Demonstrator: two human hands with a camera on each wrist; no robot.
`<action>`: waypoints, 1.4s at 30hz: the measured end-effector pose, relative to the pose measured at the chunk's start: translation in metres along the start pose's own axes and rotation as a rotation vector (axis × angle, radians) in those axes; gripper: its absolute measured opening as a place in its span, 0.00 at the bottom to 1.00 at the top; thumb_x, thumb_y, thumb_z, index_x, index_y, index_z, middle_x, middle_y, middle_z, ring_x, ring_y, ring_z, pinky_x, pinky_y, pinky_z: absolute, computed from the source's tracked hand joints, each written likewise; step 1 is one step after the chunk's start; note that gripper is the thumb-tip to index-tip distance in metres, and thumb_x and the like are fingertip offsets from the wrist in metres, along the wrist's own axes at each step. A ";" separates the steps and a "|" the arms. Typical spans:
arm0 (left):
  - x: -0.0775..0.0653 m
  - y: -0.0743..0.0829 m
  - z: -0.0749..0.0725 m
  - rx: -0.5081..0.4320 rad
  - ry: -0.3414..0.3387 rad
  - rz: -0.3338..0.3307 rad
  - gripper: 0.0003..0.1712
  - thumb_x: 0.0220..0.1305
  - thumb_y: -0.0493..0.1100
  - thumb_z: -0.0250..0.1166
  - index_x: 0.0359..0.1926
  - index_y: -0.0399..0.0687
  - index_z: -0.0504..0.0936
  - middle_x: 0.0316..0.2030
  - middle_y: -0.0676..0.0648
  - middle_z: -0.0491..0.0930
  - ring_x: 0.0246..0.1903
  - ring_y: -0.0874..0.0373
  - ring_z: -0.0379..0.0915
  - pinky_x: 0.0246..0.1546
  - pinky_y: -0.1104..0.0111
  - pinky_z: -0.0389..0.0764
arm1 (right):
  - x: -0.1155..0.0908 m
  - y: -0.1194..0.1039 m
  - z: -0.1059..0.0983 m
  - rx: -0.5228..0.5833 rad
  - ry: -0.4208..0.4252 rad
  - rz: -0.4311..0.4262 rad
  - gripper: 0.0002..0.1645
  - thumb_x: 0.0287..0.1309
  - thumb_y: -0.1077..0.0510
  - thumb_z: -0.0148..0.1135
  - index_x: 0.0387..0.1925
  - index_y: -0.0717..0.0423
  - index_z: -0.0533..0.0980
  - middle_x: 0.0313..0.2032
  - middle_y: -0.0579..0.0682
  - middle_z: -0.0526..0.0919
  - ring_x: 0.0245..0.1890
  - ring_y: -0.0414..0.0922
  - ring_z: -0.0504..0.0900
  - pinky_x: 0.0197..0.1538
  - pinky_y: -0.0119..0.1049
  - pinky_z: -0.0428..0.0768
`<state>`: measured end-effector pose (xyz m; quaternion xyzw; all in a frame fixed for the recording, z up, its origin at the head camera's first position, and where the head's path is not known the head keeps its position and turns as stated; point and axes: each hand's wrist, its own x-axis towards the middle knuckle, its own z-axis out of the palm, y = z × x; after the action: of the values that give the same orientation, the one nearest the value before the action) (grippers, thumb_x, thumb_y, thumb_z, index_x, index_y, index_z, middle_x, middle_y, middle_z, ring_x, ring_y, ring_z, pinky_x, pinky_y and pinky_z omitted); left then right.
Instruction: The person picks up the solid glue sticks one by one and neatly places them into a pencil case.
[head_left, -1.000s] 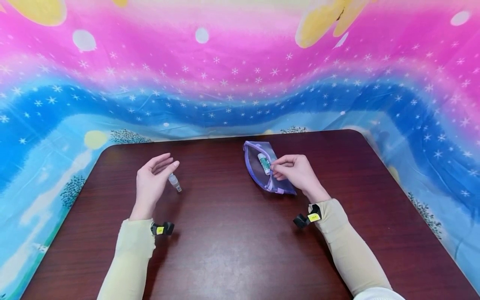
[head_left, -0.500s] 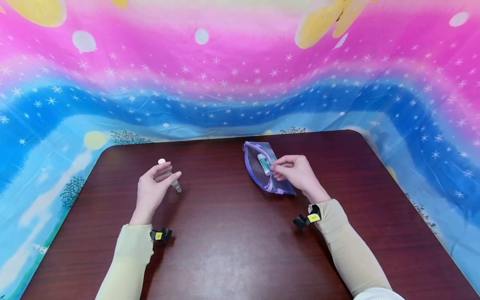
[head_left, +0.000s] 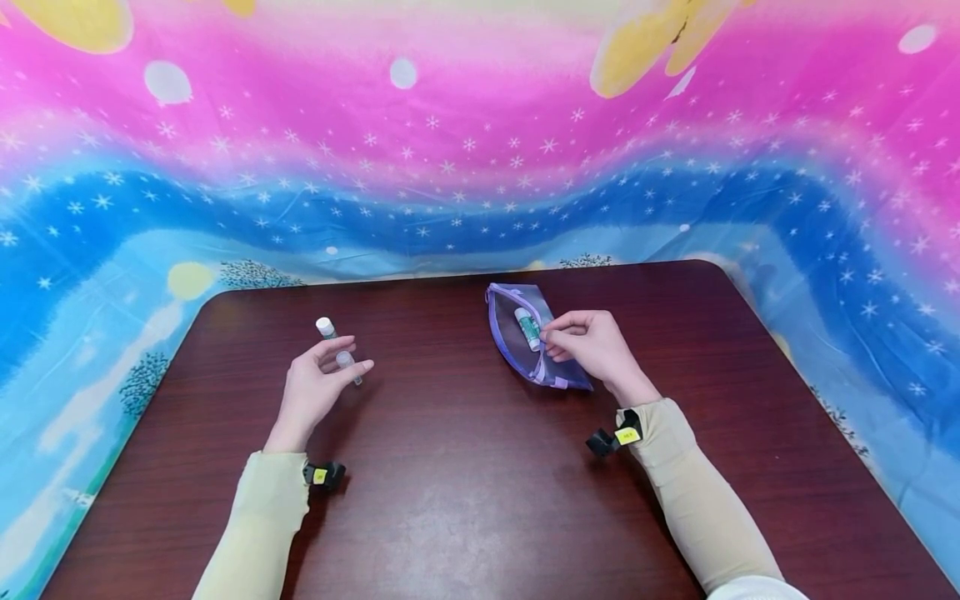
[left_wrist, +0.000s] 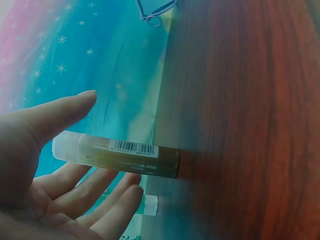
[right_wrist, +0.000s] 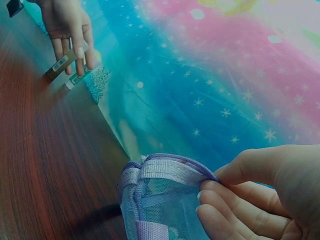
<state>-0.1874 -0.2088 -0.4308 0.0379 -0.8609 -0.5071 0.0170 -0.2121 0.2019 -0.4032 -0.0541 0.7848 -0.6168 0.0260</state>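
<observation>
**Barcoded tube (left_wrist: 125,156) and purple mesh pouch (head_left: 512,346)**

Barcoded tube: upright on desk (head_left: 465,492), 10 o'clock of its centre, between the left hand's (head_left: 315,385) widely parted thumb and fingers; not gripped, finger contact cannot be told. White-capped tube (head_left: 325,326): just beside, toward 11 o'clock. Pouch: 1 o'clock, mouth gaping, edge pinched by right hand (head_left: 592,343); green-labelled tube (head_left: 527,328) inside. Step, as judged: taking up barcoded tube. Next move calls for: left thumb and fingers closing round it.
</observation>
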 end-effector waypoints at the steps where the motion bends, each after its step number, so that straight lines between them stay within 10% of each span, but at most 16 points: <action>1: 0.000 0.000 0.000 0.005 -0.007 -0.001 0.36 0.63 0.52 0.75 0.68 0.45 0.76 0.60 0.42 0.80 0.60 0.47 0.76 0.52 0.62 0.81 | 0.000 0.000 0.000 0.000 -0.001 0.000 0.09 0.62 0.67 0.68 0.41 0.71 0.85 0.33 0.66 0.87 0.26 0.47 0.87 0.34 0.41 0.88; 5: -0.002 -0.002 0.000 0.025 -0.031 -0.009 0.34 0.62 0.48 0.76 0.67 0.45 0.77 0.58 0.42 0.81 0.58 0.47 0.78 0.45 0.73 0.80 | 0.000 -0.001 0.000 -0.012 -0.004 0.004 0.09 0.63 0.65 0.68 0.41 0.70 0.85 0.33 0.63 0.87 0.27 0.48 0.87 0.35 0.41 0.88; 15: -0.002 -0.008 -0.002 0.044 -0.050 0.019 0.27 0.62 0.38 0.74 0.62 0.43 0.80 0.53 0.40 0.84 0.58 0.44 0.78 0.59 0.49 0.76 | 0.001 -0.003 0.001 -0.027 -0.011 0.009 0.09 0.63 0.64 0.69 0.41 0.69 0.85 0.33 0.61 0.88 0.28 0.50 0.87 0.36 0.41 0.88; 42: -0.004 -0.013 -0.001 0.007 -0.050 0.019 0.19 0.65 0.35 0.71 0.56 0.36 0.82 0.50 0.39 0.85 0.52 0.45 0.82 0.58 0.54 0.76 | 0.001 0.002 0.000 -0.016 -0.007 0.005 0.11 0.63 0.65 0.69 0.43 0.71 0.84 0.33 0.61 0.88 0.27 0.48 0.87 0.35 0.40 0.88</action>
<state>-0.1823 -0.2158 -0.4419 0.0170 -0.8630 -0.5049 -0.0001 -0.2129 0.2025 -0.4052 -0.0545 0.7897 -0.6104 0.0301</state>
